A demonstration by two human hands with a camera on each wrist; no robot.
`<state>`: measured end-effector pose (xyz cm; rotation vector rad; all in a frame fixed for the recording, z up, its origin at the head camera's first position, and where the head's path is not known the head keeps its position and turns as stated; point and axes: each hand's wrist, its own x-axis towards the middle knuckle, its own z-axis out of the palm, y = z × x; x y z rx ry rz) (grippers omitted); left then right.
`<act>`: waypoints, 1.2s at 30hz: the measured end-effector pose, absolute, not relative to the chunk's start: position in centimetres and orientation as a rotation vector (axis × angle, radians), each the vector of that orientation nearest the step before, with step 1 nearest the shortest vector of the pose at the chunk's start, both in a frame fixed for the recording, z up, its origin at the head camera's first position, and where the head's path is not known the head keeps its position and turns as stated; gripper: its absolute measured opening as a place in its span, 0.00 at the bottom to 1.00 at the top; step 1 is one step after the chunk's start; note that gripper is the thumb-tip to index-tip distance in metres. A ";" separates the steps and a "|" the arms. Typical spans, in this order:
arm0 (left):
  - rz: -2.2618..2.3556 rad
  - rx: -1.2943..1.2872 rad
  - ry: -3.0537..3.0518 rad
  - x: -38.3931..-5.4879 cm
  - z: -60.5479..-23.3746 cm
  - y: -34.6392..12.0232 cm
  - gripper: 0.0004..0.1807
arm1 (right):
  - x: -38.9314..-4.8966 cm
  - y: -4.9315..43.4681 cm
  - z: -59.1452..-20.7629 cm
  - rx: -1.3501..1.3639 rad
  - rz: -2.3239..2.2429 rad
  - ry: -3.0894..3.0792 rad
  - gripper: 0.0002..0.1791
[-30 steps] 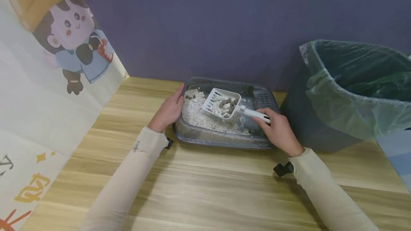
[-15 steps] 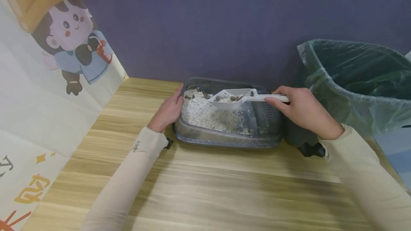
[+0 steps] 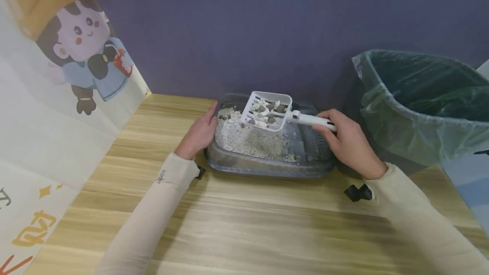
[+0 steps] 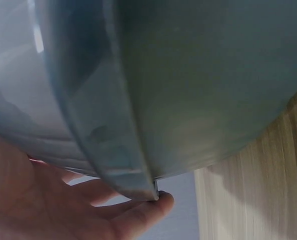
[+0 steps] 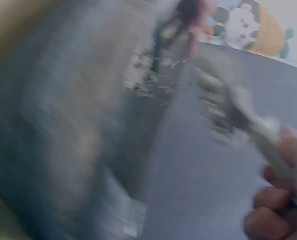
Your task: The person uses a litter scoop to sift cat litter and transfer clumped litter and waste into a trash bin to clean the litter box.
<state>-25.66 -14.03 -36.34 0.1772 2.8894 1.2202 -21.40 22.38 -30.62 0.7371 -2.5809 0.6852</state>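
A grey litter box (image 3: 263, 169) sits on the wooden surface, with pale granular litter (image 3: 248, 139) mostly toward its left end. At that left end, my left hand (image 3: 198, 134) holds the rim; in the left wrist view, its fingers (image 4: 138, 217) lie along the rim's edge. My right hand (image 3: 349, 141) grips the handle of a white slotted litter scoop (image 3: 305, 119), raised over the box. Dark clumps (image 3: 282, 108) and white litter lie in the scoop's basket. In the right wrist view, the scoop (image 5: 261, 140) and box are motion-blurred.
To the right of the box stands a dark bin lined with a clear plastic bag (image 3: 412, 135). A purple-blue wall (image 3: 244, 33) rises directly behind the box. On the left is a white panel with a cartoon figure (image 3: 99, 71). The wooden surface (image 3: 244, 224) extends in front.
The scoop tilted, with its handle raised and moved right, then levelled out higher over the box. Clumps and litter shifted within its basket. My left hand stayed at the rim.
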 end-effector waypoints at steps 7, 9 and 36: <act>1.205 0.204 2.900 -25.8 -36.4 -13.6 0.28 | -21.0 21.4 -34.3 0.614 0.858 -2.457 0.15; 1.206 0.212 2.897 -25.9 -36.4 -13.5 0.28 | -20.9 21.3 -34.4 0.599 0.865 -2.450 0.15; 1.202 0.235 2.896 -25.4 -36.1 -14.0 0.29 | -17.3 24.2 -22.5 0.447 0.540 -2.322 0.17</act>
